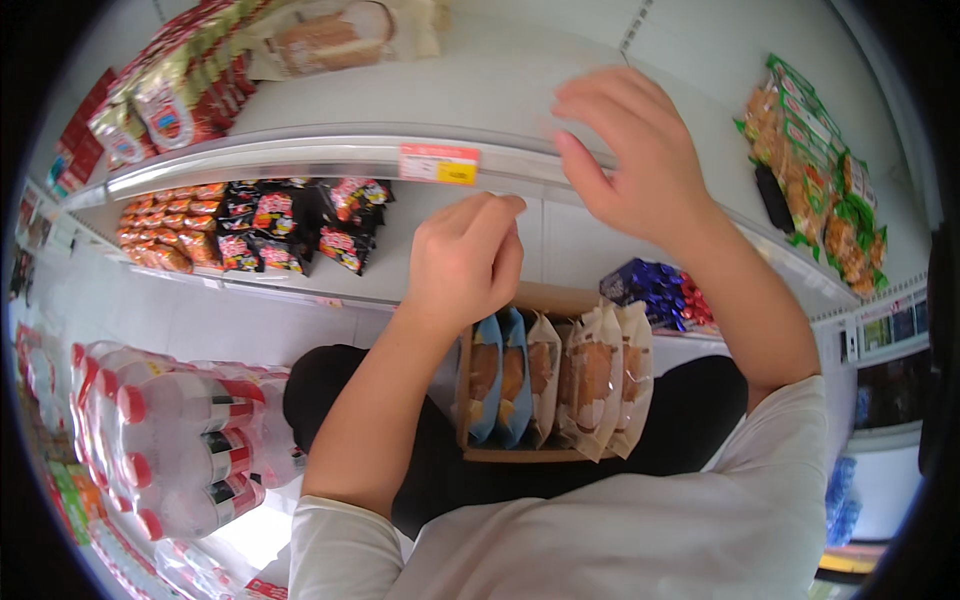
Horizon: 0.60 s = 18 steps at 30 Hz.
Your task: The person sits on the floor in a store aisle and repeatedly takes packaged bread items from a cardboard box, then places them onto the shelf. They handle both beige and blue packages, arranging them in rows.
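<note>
My left hand (465, 259) is over the back of an open cardboard box (540, 455), its fingers curled in and nothing visible in them. Above and to the right, my right hand (637, 154) hovers in front of the upper shelf (510, 75), fingers apart and slightly blurred. Inside the box on my lap, packaged breads stand on edge. Blue-wrapped packs (499, 379) are on the left, and cream-coloured packs (596, 375) fill the right side. One more packaged bread (337, 37) lies on the upper shelf at the back left.
Red and gold snack bags (172, 105) stand left on the upper shelf; green-trimmed snack bags (814, 180) lie right. The lower shelf holds black snack packs (277, 225) and shiny blue packs (652, 289). A price tag (439, 163) is on the shelf edge. Shrink-wrapped bottles (180, 435) stand at my left.
</note>
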Available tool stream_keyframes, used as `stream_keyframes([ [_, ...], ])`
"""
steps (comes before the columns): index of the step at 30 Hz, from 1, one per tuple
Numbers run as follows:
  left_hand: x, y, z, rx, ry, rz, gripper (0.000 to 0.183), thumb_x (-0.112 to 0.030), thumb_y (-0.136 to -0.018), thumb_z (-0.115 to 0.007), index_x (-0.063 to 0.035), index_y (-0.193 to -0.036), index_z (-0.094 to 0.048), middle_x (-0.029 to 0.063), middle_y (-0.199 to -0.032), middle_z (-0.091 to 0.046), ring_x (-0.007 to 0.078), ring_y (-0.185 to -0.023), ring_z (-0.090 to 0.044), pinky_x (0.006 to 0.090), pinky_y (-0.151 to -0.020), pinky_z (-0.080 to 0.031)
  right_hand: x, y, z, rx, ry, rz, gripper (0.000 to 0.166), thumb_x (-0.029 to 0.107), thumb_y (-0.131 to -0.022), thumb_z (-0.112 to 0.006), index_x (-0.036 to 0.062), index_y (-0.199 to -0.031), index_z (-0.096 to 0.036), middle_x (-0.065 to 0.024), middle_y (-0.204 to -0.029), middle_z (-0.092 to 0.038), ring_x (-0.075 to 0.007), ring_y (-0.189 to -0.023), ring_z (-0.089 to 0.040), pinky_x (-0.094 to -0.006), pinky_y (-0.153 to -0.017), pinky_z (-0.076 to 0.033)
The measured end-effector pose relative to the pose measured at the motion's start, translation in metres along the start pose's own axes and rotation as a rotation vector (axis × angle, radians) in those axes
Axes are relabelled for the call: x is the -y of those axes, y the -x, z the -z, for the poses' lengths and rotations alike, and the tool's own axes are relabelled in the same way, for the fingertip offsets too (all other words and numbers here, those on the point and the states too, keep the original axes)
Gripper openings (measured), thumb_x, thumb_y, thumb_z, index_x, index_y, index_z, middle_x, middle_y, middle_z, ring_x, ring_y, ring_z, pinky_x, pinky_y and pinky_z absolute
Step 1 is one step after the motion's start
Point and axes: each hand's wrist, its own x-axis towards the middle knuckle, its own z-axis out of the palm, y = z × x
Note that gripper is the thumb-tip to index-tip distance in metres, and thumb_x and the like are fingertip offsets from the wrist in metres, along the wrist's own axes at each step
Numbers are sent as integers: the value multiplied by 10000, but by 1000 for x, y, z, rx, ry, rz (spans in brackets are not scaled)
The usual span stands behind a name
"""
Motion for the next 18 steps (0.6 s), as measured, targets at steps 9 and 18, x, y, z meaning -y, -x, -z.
stream_keyframes([
  [9, -37, 62, -92, 772, 81, -60, 404, -13, -815, -632, -106, -1209, -636, 110, -1231, -636, 322, -1109, -647, 438, -905, -558, 15, 165, 50, -16, 44, -347, 175, -3, -758, -721, 13, -926, -674, -144, -1089, -669, -373, -1059, -649, -446, -887, -530],
  [18, -27, 85, -138, 777, -25, -134, 306, -125, -869, -642, -162, -1173, -654, 80, -1343, -579, 284, -1266, -573, 431, -977, -523, 19, 237, 23, 161, -424, -799, 109, 17, -841, -702, 9, -946, -675, -159, -1032, -692, -357, -973, -662, -416, -857, -538],
])
